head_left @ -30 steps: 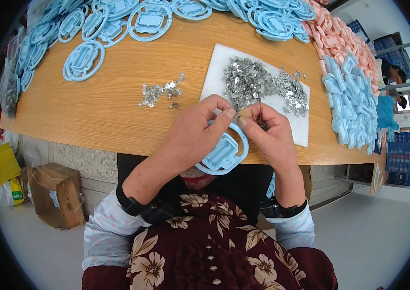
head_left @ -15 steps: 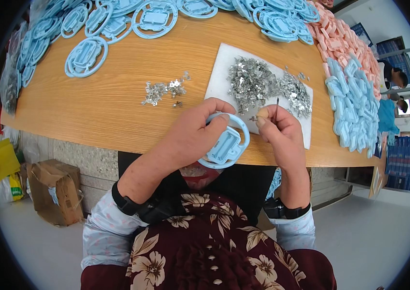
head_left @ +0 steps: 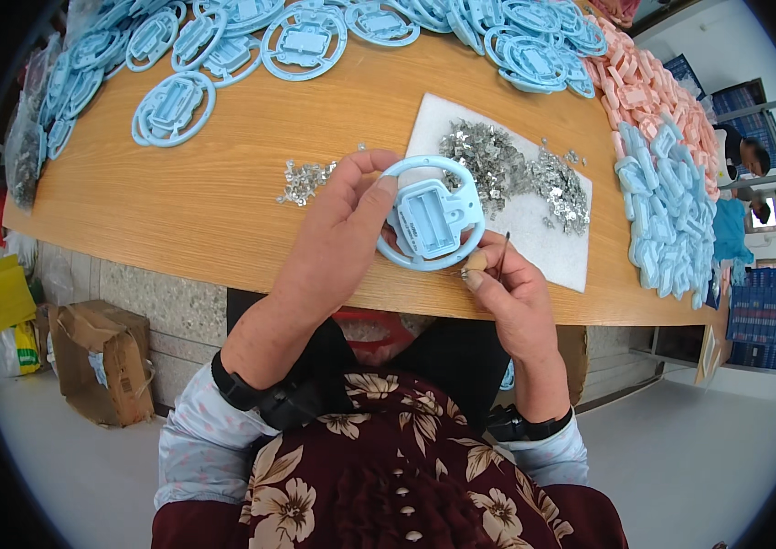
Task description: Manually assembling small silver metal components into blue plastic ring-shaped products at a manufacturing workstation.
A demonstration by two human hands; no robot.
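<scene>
My left hand (head_left: 337, 233) grips a light blue plastic ring part (head_left: 431, 215) with a rectangular housing in its middle, held up over the near edge of the wooden table (head_left: 223, 183). My right hand (head_left: 507, 288) is just below the ring's lower right rim, its fingers pinched on a thin dark tool (head_left: 503, 254) whose tip points up at the ring. Behind the ring lies a white pad (head_left: 534, 229) carrying a heap of small shiny metal pieces (head_left: 507, 169).
A smaller pile of metal pieces (head_left: 304, 181) lies left of the pad. Many blue ring parts (head_left: 173, 108) cover the far left and back of the table; blue pieces (head_left: 671, 215) and pink pieces (head_left: 648, 91) are stacked at the right. A cardboard box (head_left: 100, 361) stands on the floor.
My left hand has lifted and turned the ring so that its housing faces me. My right hand has dropped from beside the ring to below its lower right rim.
</scene>
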